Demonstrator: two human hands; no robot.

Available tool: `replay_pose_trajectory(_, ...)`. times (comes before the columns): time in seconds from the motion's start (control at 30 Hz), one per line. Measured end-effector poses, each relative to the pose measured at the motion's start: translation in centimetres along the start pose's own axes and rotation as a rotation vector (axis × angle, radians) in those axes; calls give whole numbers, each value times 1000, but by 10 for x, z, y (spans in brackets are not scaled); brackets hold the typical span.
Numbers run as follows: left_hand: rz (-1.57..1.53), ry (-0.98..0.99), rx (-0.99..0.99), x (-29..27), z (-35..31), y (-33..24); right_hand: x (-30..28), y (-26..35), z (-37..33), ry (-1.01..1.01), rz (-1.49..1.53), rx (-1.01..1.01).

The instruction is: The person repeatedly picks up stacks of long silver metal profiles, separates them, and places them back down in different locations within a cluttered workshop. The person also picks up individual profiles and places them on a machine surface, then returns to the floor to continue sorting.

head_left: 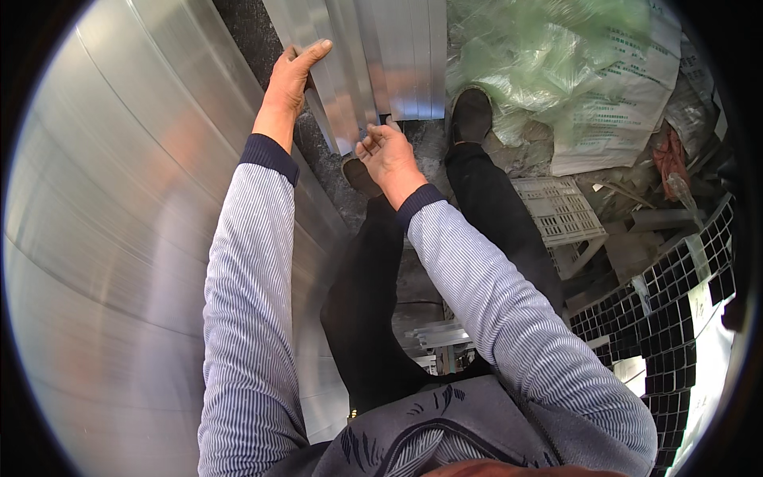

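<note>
A long, ribbed silver metal profile [338, 71] lies in front of me, its near end pointing toward my feet. My left hand [290, 79] is closed round its left edge, thumb on the upper side and the other fingers mostly hidden behind it. At the near right corner, my right hand [389, 159] has its fingers curled against the metal, the thumb raised beside them. Part of that grip is hard to make out. Directly right of this profile is another flat silver profile [413, 63].
Large stacked metal sheets [119, 199] fill the left side. Green-tinted plastic wrap [540, 60] and a white printed sack [612, 119] lie at the far right. Nearer are a pale plastic crate [556, 207] and a black wire mesh [652, 318]. My shoes [472, 115] stand close to the profiles.
</note>
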State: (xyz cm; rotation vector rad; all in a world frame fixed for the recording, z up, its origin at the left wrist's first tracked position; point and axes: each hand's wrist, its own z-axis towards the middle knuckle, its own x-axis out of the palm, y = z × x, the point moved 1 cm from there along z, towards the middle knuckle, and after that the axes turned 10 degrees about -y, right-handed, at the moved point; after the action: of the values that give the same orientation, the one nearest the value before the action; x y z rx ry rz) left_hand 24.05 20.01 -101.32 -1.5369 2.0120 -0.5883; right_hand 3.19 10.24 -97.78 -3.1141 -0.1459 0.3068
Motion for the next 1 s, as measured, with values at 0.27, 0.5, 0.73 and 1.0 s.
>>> replay_pose_trajectory(0.27,-70,72,-46,-5,-2,-5,-2,-3,4,62,79,163)
replay_pose_trajectory(0.5,-205,132,-231,-27,-10,-20,-11,1,-13,85,-318,149)
replay_pose_trajectory(0.73,-282,157,-259,-41,-12,-23,-9,15,-20,176,-494,246)
replay_pose_trajectory(1.0,-317,184,-257,-34,-38,-45,45,62,-55,647,-711,-154)
